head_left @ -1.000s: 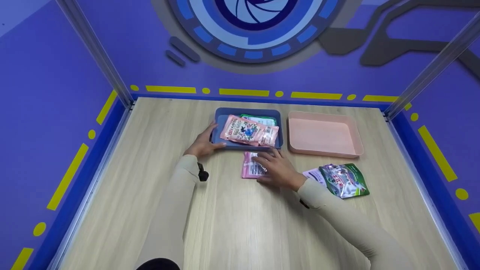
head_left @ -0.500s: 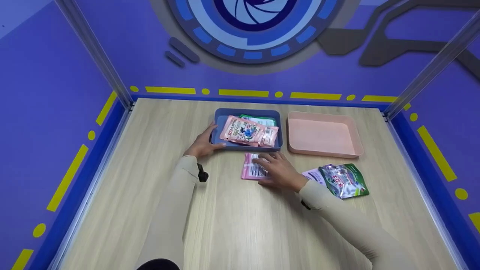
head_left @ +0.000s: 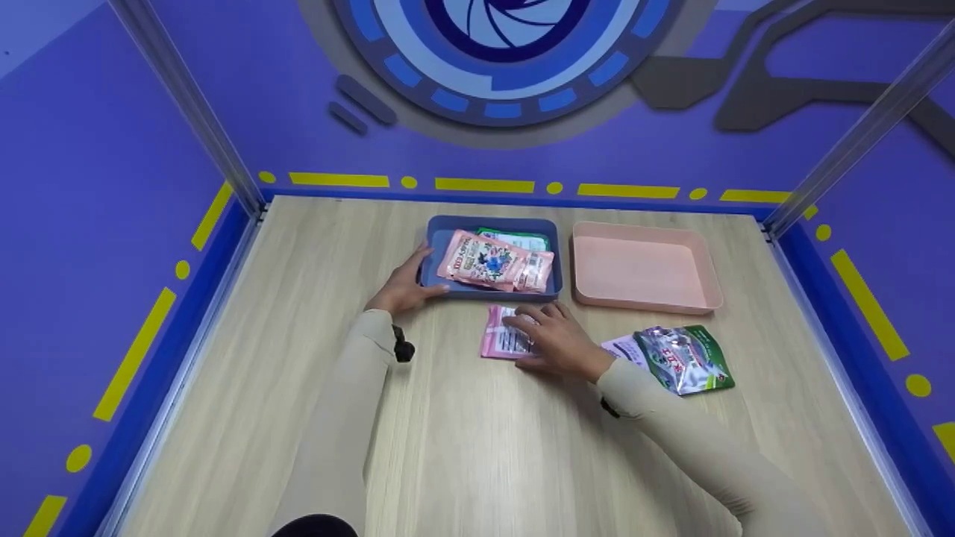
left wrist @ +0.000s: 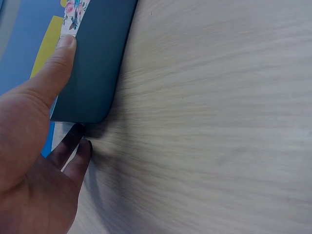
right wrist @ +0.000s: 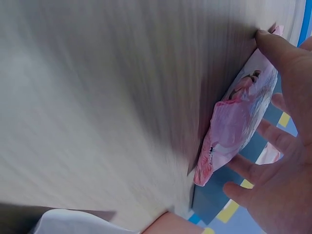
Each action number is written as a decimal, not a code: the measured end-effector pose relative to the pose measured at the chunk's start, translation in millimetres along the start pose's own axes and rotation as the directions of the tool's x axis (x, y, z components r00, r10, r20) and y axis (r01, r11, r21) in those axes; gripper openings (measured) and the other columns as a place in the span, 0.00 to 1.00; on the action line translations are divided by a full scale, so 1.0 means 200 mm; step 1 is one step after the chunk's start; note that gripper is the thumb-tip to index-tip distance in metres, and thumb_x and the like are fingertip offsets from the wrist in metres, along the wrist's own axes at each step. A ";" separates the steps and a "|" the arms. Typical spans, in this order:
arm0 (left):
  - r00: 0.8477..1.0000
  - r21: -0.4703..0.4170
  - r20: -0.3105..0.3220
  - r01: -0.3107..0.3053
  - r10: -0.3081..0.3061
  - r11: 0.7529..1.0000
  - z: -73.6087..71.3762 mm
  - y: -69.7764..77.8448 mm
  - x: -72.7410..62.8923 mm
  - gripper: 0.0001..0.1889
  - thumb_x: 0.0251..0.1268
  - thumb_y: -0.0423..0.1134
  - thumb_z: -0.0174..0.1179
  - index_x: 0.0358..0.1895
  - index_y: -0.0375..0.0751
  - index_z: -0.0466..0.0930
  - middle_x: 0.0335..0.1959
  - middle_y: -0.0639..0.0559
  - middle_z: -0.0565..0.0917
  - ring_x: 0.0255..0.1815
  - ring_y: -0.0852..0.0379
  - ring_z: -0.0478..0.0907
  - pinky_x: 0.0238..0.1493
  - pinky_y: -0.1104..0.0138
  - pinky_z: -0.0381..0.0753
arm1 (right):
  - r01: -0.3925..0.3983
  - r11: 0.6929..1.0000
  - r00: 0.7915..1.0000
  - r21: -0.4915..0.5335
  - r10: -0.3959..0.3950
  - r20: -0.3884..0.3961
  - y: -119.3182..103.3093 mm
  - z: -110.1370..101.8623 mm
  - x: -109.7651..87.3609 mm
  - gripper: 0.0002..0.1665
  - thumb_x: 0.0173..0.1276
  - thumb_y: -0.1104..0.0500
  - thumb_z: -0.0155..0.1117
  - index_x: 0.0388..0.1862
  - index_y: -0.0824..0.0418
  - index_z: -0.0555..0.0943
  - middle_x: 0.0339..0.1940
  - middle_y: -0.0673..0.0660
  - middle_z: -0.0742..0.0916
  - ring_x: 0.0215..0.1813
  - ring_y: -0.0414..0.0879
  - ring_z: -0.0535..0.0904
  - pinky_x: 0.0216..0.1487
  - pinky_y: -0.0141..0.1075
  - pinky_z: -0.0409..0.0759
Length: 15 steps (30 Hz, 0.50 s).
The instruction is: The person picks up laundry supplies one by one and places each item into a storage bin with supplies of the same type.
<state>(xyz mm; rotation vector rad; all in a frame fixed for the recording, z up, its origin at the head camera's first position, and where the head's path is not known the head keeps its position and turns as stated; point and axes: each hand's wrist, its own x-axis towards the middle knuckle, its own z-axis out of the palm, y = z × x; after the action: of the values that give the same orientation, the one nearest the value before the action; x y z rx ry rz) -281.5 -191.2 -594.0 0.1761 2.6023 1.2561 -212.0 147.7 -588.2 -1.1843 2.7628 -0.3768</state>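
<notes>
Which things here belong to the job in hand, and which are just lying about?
Apparently in the job:
blue tray, at the left hand
pink pouch, under the right hand

Lying about, untouched:
peach tray
green pouch
lilac pouch

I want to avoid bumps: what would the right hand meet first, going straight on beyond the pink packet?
The right hand would probably meet the blue tray first, though depth is unclear.

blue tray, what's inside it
The blue tray holds pink packaging lying partly over a green-edged pouch at the back. The covered part of that pouch, and anything else beneath the pink packaging, cannot be seen.
</notes>
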 end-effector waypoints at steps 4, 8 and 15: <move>1.000 0.009 0.004 -0.003 0.003 1.000 0.00 0.00 0.00 0.50 0.67 0.51 0.70 0.84 0.44 0.49 0.86 0.50 0.40 0.85 0.48 0.40 0.82 0.53 0.45 | -0.015 1.000 1.000 -0.004 0.015 0.015 0.00 0.00 0.00 0.43 0.66 0.37 0.73 0.77 0.43 0.70 0.74 0.55 0.74 0.74 0.62 0.66 0.77 0.65 0.53; 1.000 0.009 -0.001 -0.005 0.005 1.000 0.00 -0.01 0.01 0.50 0.67 0.51 0.70 0.84 0.44 0.49 0.86 0.50 0.41 0.85 0.48 0.40 0.82 0.54 0.45 | -0.011 1.000 1.000 -0.020 0.011 0.018 0.01 0.00 0.00 0.43 0.66 0.36 0.72 0.77 0.43 0.70 0.75 0.56 0.74 0.75 0.62 0.66 0.77 0.66 0.54; 1.000 0.012 0.001 0.010 -0.010 1.000 0.01 -0.01 0.01 0.50 0.67 0.52 0.70 0.84 0.45 0.49 0.86 0.51 0.40 0.85 0.49 0.40 0.82 0.54 0.47 | -0.049 0.999 0.998 -0.008 0.049 0.041 0.01 -0.01 -0.01 0.46 0.65 0.35 0.72 0.79 0.41 0.68 0.77 0.62 0.70 0.76 0.65 0.63 0.77 0.67 0.53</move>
<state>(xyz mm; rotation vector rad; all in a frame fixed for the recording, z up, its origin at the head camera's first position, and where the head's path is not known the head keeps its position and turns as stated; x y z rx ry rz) -282.6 -191.2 -596.2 0.1662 2.6070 1.2373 -211.9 150.3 -586.2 -1.1101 2.7545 -0.3342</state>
